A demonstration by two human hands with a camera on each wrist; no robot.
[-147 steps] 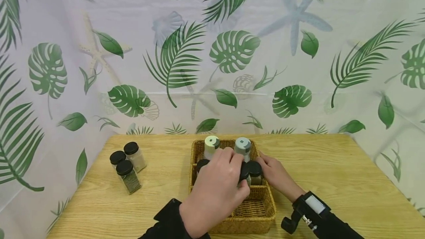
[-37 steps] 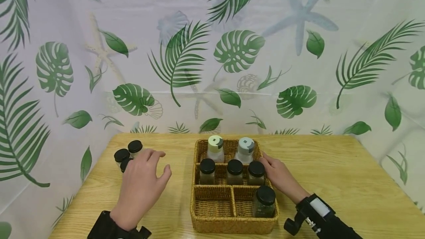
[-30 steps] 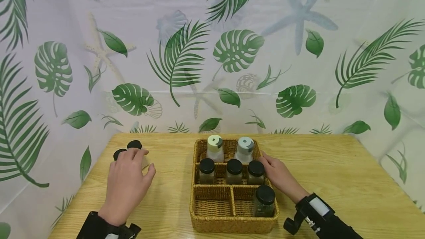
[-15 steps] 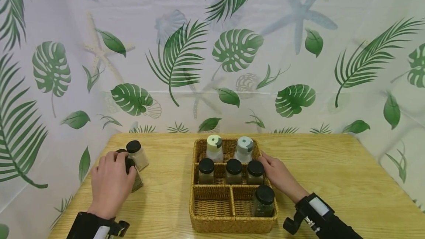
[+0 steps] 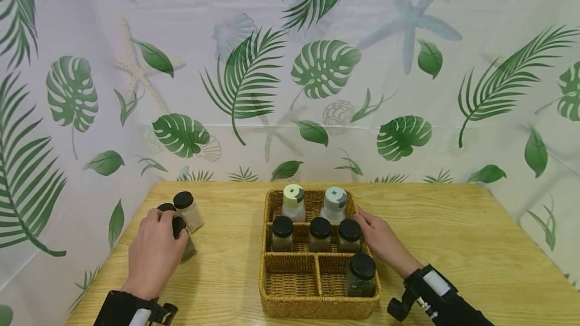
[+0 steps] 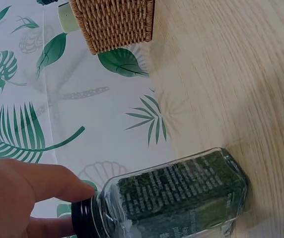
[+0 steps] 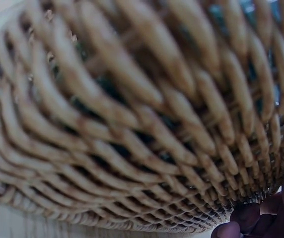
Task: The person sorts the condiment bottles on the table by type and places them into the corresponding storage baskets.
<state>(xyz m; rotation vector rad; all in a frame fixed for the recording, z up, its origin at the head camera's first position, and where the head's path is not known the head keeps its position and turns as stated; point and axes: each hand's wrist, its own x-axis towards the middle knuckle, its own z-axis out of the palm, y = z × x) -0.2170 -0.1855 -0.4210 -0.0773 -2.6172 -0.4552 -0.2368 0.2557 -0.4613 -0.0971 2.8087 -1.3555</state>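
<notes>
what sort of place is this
Likely an indoor tabletop set up for recording rather than a working kitchen: a wooden table backed by a leaf-and-seashell printed sheet, a divided wicker basket with black-lidded jars, and a black wrist-worn device.

The left hand point(image 5: 155, 253) pinches, thumb opposite fingers; the right hand point(image 5: 385, 243) grips.

No word, brand or number can be read. The herb jar point(image 6: 177, 193) bears several rows of pale print on its side, plainest in the left wrist view, but the letters are slanted, small and blurred. Short bits of similar print stand near its bottom end, also illegible. In the head view, the yellow lid point(image 5: 293, 195) and the grey-blue lid point(image 5: 336, 197) each carry a small dark square sign.
</notes>
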